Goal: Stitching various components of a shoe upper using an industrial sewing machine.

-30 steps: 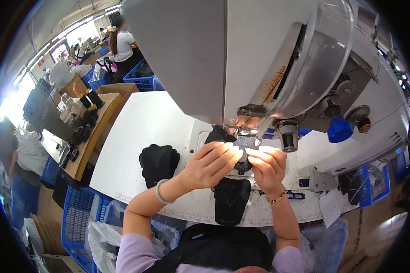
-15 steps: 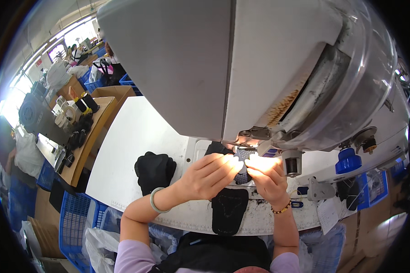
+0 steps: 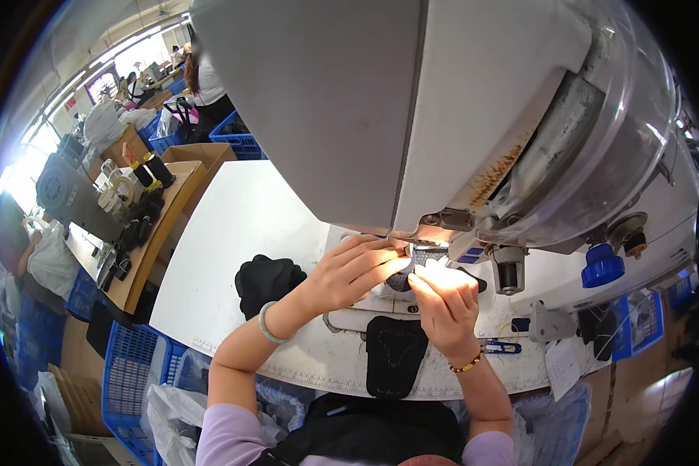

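Note:
A small grey textured fabric piece (image 3: 400, 281) lies under the needle area of a large white sewing machine (image 3: 318, 101), in bright lamp light. My left hand (image 3: 353, 273) reaches it from the left, fingers pressed together at its edge. From the right, my right hand (image 3: 447, 301) pinches its near edge between thumb and fingers; glare washes out those fingertips. A black edge (image 3: 478, 279) shows just right of my right hand. Nearer me, a black padded fabric piece (image 3: 396, 356) with a stitched outline lies flat. Beside my left forearm sits a stack of black fabric pieces (image 3: 268, 283).
Blue-handled thread snips (image 3: 503, 347) lie right of my right wrist. A blue knob (image 3: 602, 266) hangs from the machine. Blue crates (image 3: 132, 380) stand at the lower left, near a side table (image 3: 175, 182) with thread spools. Other people are in the far left background.
The grey piece has turned under the needle; black fabric that showed on its left is gone from there, and a black edge now shows on the right. My right hand has shifted slightly nearer me.

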Action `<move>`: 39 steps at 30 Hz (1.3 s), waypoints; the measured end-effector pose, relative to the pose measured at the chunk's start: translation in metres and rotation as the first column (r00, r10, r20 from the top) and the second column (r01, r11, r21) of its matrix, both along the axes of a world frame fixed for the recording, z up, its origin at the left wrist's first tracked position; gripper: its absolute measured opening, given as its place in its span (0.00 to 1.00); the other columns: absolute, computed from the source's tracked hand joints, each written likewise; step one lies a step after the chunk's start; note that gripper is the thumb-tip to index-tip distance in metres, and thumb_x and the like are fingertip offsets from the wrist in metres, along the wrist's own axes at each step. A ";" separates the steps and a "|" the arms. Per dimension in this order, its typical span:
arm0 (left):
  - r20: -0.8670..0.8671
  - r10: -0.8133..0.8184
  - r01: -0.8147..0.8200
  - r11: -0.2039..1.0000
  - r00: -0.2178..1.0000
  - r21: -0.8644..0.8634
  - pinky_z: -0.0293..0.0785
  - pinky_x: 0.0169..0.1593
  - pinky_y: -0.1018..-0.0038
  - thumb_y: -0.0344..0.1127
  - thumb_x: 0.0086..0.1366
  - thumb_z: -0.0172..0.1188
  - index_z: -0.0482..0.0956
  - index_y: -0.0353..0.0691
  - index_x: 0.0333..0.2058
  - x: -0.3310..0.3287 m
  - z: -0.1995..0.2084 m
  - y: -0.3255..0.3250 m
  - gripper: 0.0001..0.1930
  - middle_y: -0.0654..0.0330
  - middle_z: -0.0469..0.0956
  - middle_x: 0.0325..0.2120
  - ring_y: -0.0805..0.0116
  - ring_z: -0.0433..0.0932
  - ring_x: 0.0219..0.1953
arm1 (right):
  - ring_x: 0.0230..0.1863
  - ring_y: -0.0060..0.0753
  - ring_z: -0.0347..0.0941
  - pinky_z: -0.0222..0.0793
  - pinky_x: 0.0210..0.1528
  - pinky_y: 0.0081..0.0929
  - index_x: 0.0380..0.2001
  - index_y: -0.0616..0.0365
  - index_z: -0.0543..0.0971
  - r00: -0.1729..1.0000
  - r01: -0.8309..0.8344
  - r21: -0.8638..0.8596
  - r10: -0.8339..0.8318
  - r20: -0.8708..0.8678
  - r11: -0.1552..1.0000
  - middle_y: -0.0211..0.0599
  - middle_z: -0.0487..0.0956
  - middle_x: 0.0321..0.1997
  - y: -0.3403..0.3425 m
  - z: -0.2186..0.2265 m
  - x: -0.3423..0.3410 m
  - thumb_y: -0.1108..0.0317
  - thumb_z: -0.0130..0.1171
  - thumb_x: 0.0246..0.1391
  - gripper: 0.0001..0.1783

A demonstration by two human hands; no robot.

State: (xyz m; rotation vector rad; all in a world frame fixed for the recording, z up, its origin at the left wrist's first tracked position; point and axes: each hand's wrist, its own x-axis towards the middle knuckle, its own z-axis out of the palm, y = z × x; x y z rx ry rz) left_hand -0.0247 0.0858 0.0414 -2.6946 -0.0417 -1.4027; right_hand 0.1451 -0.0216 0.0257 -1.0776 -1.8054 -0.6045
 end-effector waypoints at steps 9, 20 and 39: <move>0.124 0.001 0.011 0.995 0.992 -0.094 0.74 0.43 0.68 0.20 0.42 0.60 0.76 0.34 0.36 0.002 -0.013 0.010 0.18 0.55 0.78 0.36 0.58 0.78 0.40 | 0.45 0.31 0.71 0.62 0.47 0.30 0.37 0.54 0.80 0.998 0.056 -0.032 -0.057 -0.022 0.998 0.29 0.76 0.42 0.007 -0.007 -0.006 0.75 0.64 0.43 0.14; 0.148 -0.004 0.046 0.959 0.989 -0.278 0.72 0.37 0.73 0.22 0.44 0.62 0.83 0.45 0.33 -0.003 -0.013 0.022 0.15 0.65 0.80 0.33 0.68 0.78 0.34 | 0.34 0.32 0.75 0.66 0.40 0.29 0.40 0.51 0.79 0.994 -0.006 -0.027 0.003 -0.107 1.000 0.31 0.80 0.37 0.015 -0.001 0.006 0.73 0.64 0.44 0.16; -0.136 0.116 -0.126 0.990 0.984 -0.064 0.72 0.44 0.71 0.18 0.40 0.56 0.76 0.35 0.35 -0.008 0.019 -0.013 0.18 0.60 0.76 0.34 0.66 0.76 0.38 | 0.42 0.34 0.69 0.63 0.45 0.30 0.38 0.53 0.79 0.998 0.030 0.042 -0.027 -0.062 0.999 0.30 0.73 0.41 0.013 -0.017 0.003 0.75 0.67 0.41 0.17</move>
